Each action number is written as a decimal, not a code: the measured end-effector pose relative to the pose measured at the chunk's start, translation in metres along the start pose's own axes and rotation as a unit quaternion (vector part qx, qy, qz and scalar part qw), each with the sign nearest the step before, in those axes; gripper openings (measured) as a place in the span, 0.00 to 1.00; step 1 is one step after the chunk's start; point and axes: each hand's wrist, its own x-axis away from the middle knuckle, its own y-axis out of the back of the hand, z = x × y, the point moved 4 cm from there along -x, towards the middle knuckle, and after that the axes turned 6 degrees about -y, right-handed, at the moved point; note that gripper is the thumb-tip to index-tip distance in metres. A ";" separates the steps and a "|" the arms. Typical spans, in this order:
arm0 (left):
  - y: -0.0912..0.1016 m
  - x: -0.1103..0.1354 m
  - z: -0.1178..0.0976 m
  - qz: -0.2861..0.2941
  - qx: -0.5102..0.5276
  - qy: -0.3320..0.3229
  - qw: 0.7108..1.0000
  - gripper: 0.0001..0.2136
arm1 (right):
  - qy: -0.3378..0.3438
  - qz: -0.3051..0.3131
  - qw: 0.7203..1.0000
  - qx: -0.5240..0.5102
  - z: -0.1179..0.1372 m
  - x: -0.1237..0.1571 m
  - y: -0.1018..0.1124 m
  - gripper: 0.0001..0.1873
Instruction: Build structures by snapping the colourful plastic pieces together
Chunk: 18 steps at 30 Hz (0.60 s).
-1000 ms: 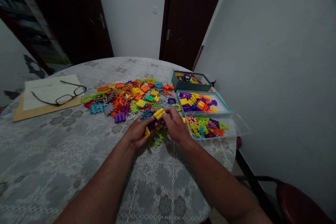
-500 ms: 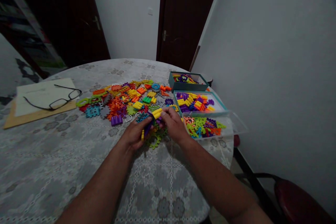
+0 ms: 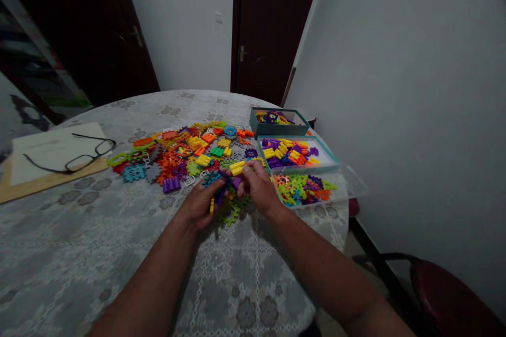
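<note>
Ridged plastic: left hand (image 3: 200, 201) grips a purple-yellow cluster (image 3: 220, 190), right hand (image 3: 258, 185) pinches a yellow brick (image 3: 237, 168); two-o'clock tray (image 3: 304, 170) holds more

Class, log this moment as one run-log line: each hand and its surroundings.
left hand: grips purple-yellow block cluster | right hand: pinches yellow block at its top | nearby: loose block pile, teal trays at right, glasses at left
</note>
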 end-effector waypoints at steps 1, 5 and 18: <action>-0.001 0.001 0.000 0.003 0.001 0.004 1.000 0.09 | -0.002 0.004 1.000 -0.017 -0.001 -0.001 0.000 0.18; -0.001 0.003 0.002 0.003 0.006 0.035 0.999 0.09 | 0.003 0.007 0.999 -0.047 -0.003 -0.003 -0.002 0.21; -0.002 0.002 -0.006 -0.014 0.056 0.084 0.995 0.10 | 0.054 -0.028 0.998 0.032 0.002 0.005 -0.003 0.14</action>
